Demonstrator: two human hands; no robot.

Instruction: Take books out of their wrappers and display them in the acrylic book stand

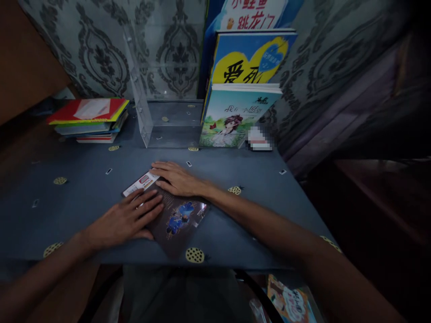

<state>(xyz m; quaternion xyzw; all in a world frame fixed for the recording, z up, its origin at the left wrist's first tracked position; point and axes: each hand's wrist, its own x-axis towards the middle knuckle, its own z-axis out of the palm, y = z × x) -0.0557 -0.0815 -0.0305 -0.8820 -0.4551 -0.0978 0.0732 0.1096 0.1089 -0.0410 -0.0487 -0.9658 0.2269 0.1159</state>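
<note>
A dark book (180, 224) with a blue floral picture and a white strip along one edge lies flat and at a slant on the table. My left hand (136, 215) rests palm down on its left side, fingers stretched out, with a ring on one finger. Over the book's upper edge lies my right hand (177, 178), also flat, its fingers reaching onto the white strip. Neither hand grips the book. Parts of the cover are hidden beneath both hands.
Behind the hands stands a clear acrylic rack (143, 116), with several picture books (235, 116) upright on its right side. At the back left is a stack of books (89, 119). A blurred-out item (259, 139) sits right of the rack. Another book (291, 300) shows below the table's front edge.
</note>
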